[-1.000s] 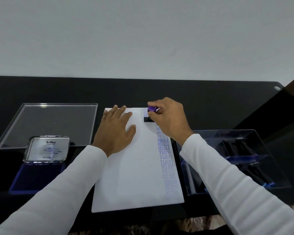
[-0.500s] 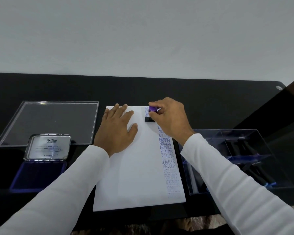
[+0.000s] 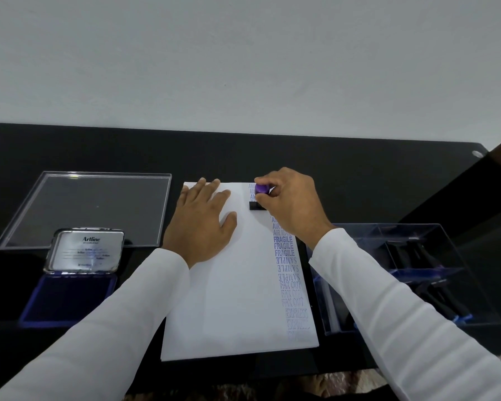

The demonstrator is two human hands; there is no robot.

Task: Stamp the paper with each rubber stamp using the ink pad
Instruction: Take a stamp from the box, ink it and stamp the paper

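The right hand point(image 3: 291, 204) pinches a small stamp point(image 3: 259, 196) by its purple knob, fingers curled round it, with the black base pressed down on the far right part of the paper point(image 3: 229, 299). The stamp sits just ahead of the knuckles, at the top of a column of blue prints that runs back toward the wrist and beyond it along the sheet's right edge. The left hand point(image 3: 203, 224) lies flat and spread on the sheet, fingers straight, just left of the stamp and apart from it.

The stamp looks light and rigid, a hard plastic block with a rounded knob; the knob is the natural place to hold it, since the inked face is underneath. It should lift straight up to keep the print clean. The paper is thin and would slide on the glossy black table point(image 3: 359, 175), so the flat palm on it seems needed.

The ink pad point(image 3: 67, 296) lies open well to the left of the left forearm, its lid raised, with a clear lid point(image 3: 84, 209) beyond it. A clear box point(image 3: 417, 276) holding more stamps sits just right of the right forearm.

Compared with half a second ago, the scene is nearly unchanged: both hands keep their places and the stamp stays down on the same spot.
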